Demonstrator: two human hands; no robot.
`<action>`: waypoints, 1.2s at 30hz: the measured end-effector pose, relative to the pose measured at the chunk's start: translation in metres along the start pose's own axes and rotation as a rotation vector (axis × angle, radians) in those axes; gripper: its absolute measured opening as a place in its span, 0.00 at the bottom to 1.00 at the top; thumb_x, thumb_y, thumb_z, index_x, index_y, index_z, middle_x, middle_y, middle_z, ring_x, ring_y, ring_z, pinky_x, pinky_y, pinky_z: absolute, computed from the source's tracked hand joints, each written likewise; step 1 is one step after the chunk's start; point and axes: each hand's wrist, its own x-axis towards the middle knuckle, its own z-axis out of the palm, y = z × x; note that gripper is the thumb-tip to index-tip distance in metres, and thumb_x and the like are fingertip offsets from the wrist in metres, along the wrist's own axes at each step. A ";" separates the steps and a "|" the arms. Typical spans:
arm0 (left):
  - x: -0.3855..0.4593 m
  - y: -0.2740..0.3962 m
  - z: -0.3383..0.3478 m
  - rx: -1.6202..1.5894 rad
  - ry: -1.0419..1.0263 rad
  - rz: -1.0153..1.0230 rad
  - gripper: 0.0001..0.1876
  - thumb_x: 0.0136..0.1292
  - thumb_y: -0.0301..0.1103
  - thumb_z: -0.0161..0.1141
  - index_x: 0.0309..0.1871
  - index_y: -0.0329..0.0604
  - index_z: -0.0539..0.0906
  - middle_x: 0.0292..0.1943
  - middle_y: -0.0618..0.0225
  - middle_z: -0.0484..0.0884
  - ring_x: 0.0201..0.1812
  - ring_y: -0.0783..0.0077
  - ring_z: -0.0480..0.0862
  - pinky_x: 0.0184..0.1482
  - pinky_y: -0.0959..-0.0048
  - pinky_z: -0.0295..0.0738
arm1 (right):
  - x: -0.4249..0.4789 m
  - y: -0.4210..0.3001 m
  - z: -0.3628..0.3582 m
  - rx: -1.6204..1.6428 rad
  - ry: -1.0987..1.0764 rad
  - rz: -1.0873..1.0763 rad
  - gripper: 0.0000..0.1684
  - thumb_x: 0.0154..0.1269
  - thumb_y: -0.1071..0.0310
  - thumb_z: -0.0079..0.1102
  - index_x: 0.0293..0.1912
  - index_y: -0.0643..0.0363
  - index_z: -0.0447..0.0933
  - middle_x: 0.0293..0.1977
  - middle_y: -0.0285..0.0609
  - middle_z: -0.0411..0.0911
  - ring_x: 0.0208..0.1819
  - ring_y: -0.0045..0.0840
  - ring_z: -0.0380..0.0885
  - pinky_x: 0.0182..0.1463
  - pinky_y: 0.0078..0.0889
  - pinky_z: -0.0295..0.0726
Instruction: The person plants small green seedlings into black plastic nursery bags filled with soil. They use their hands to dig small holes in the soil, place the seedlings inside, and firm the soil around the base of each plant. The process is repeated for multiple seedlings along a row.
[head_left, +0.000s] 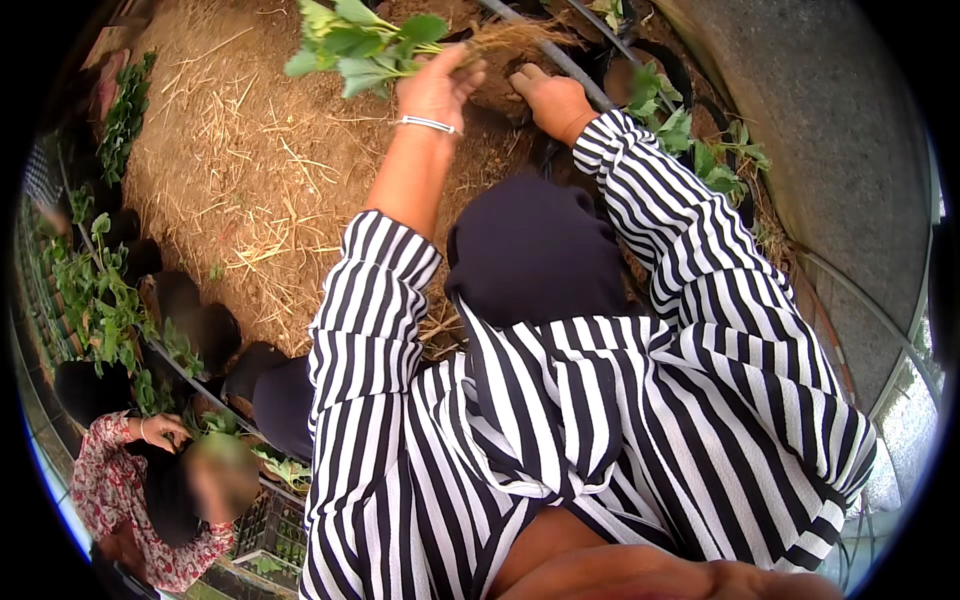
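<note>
My left hand (442, 86) holds a leafy green seedling (367, 45) by its stem base, with bare brown roots (525, 34) trailing to the right. Just right of it, my right hand (553, 97) is lowered, its fingertips touching or very close to brown soil (504, 82) beside a black plastic grow bag or pot. Whether its fingers hold anything cannot be made out. A grey pipe (574, 69) passes by that hand.
Straw lies on the bare earth floor (277, 180). Rows of black pots with plants (112, 300) line the left. A co-worker in a floral sleeve (112, 442) is at lower left by a plastic crate (274, 525). More plants (675, 131) and grey sheeting (817, 120) stand right.
</note>
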 end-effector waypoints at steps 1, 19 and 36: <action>0.004 -0.010 0.002 -0.017 -0.033 -0.017 0.07 0.54 0.25 0.58 0.34 0.34 0.75 0.31 0.59 0.80 0.34 0.65 0.81 0.36 0.74 0.78 | 0.000 0.000 0.001 0.015 0.011 -0.003 0.11 0.50 0.75 0.47 0.37 0.56 0.68 0.36 0.42 0.70 0.33 0.39 0.75 0.35 0.38 0.74; 0.033 -0.070 0.019 0.228 0.385 0.049 0.06 0.47 0.18 0.61 0.28 0.26 0.75 0.26 0.58 0.79 0.22 0.69 0.80 0.22 0.79 0.75 | 0.005 0.002 -0.004 0.155 -0.026 0.030 0.20 0.48 0.76 0.49 0.45 0.54 0.69 0.40 0.41 0.70 0.39 0.37 0.75 0.39 0.37 0.73; 0.052 -0.070 0.010 0.502 0.432 0.052 0.10 0.43 0.19 0.62 0.27 0.21 0.73 0.25 0.53 0.78 0.22 0.66 0.80 0.23 0.76 0.75 | -0.006 -0.008 -0.013 0.475 0.218 0.181 0.27 0.48 0.72 0.49 0.53 0.52 0.66 0.47 0.45 0.70 0.43 0.42 0.71 0.44 0.37 0.73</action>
